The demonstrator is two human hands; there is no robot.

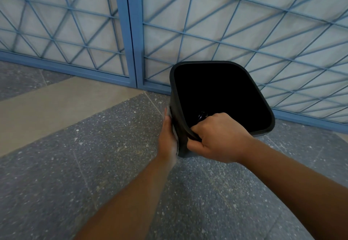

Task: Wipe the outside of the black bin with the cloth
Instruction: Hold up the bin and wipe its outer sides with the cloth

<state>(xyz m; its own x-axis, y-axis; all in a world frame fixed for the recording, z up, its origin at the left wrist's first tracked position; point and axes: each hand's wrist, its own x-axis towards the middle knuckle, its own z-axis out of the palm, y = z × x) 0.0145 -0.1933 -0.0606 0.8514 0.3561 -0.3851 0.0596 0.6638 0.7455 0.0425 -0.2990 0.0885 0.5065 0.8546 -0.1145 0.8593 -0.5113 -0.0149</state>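
Observation:
The black bin is a square plastic one, standing on the floor and tipped so its dark opening faces me. My right hand grips the near corner of its rim, fingers curled over the edge and thumb on the outside. My left hand lies flat against the bin's left outer wall, fingers straight. A thin strip of pale grey cloth shows between that palm and the wall; most of the cloth is hidden under the hand.
Grey speckled stone floor runs under me, with a beige band to the left. A blue metal lattice gate backed by pale panels stands just behind the bin.

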